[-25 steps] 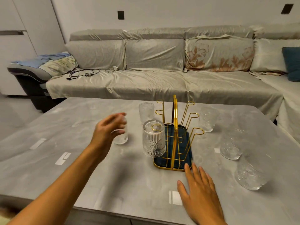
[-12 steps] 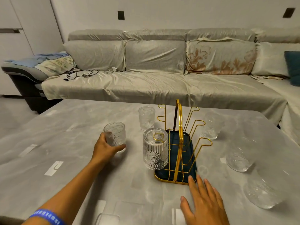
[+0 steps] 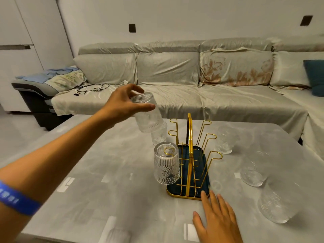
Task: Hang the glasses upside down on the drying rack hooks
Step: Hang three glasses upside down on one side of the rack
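Observation:
A gold wire drying rack [image 3: 190, 151] with a dark blue tray stands mid-table. One ribbed glass [image 3: 166, 166] hangs upside down on its front left hook. My left hand [image 3: 122, 105] holds a second ribbed glass [image 3: 149, 115] in the air, turned mouth-down, above and left of the rack's rear left hooks. Just behind and below it another glass [image 3: 158, 137] stands on the table. My right hand [image 3: 217, 220] lies flat on the table, fingertips at the tray's front edge. Three more glasses [image 3: 225, 139] [image 3: 252, 171] [image 3: 278, 202] stand right of the rack.
The grey marble table [image 3: 108, 172] bears strips of white tape near its front and left. Behind it runs a long covered sofa [image 3: 175, 95] with cables and folded cloth at its left end. The rack's three right hooks are bare.
My left hand lifted the glass off the table, turned it upside down and carried it up and right toward the rack. My right hand stayed by the tray.

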### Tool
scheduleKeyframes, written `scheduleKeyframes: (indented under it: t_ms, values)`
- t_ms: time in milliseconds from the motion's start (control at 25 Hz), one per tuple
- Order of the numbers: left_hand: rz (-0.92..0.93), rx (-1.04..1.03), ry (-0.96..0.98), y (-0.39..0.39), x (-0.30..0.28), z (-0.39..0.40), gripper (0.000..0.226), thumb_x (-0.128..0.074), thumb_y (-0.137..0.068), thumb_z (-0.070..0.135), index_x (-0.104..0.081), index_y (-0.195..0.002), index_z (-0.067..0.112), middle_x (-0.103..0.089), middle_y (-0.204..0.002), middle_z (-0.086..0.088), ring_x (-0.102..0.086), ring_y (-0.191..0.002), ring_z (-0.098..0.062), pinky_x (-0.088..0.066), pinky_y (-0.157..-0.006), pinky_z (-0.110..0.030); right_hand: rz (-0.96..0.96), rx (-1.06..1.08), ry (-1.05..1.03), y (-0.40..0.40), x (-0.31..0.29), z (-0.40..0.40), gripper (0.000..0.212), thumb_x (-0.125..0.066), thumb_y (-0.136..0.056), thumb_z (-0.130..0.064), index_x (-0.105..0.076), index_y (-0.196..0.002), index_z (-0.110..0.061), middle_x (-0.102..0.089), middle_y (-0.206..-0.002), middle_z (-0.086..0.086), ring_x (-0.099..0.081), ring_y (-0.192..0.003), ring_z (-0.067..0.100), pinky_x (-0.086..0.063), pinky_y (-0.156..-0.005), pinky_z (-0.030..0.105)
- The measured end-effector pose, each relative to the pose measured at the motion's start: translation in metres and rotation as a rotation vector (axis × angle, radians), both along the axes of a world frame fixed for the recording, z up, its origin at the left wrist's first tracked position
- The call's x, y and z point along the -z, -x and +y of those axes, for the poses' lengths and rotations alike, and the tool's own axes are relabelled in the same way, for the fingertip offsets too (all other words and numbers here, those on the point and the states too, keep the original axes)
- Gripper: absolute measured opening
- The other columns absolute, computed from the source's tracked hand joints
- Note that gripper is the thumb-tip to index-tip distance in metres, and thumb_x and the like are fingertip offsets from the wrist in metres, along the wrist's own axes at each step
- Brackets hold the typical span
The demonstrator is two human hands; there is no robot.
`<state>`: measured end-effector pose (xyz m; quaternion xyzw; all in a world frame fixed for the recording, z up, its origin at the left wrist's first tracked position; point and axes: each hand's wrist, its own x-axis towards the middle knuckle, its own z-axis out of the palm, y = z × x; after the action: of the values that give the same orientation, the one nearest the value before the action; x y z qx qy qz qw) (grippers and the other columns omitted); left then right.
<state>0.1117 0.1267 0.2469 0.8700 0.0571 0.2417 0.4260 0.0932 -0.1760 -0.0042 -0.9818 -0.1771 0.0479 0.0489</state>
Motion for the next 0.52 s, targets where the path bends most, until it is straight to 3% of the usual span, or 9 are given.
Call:
scheduleKeyframes:
  t_ms: [120,320,520]
  values:
    - [0.032,0.049,-0.031,-0.020,-0.003,-0.029,0.072,-0.089,-0.055,0.042,-0.058,-0.117,0.022,-0.067,-0.107,-0.004,-0.066,-0.090,-0.012,-0.055,-0.061,-0.020,0.003,-0.013,-0.007,0.000,0.000,0.000,0.078,-0.015,-0.087,-0.069,0.012,-0.148,-0.030,0.010,-0.159,0.002,0.008,-0.144,0.025,0.003,-0.114,0.041]
    - [0.131,0.085,-0.193,-0.038,0.024,-0.049,0.083,-0.088,-0.060,0.036,-0.053,-0.130,0.008,-0.064,-0.125,-0.013,-0.062,-0.107,-0.021,-0.053,-0.091,-0.033,0.003,-0.023,0.017,-0.005,0.001,0.000,0.080,-0.016,-0.085,-0.071,0.012,-0.148,-0.029,0.010,-0.159,0.003,0.008,-0.144,0.027,0.002,-0.114,0.042]
    - [0.210,0.107,-0.233,-0.045,0.048,-0.054,0.076,-0.089,-0.061,0.033,-0.057,-0.125,0.008,-0.066,-0.122,-0.011,-0.062,-0.104,-0.019,-0.053,-0.090,-0.032,0.001,-0.027,0.025,-0.006,0.005,-0.001,0.082,-0.016,-0.084,-0.072,0.013,-0.147,-0.029,0.010,-0.159,0.003,0.009,-0.144,0.027,0.003,-0.114,0.042]
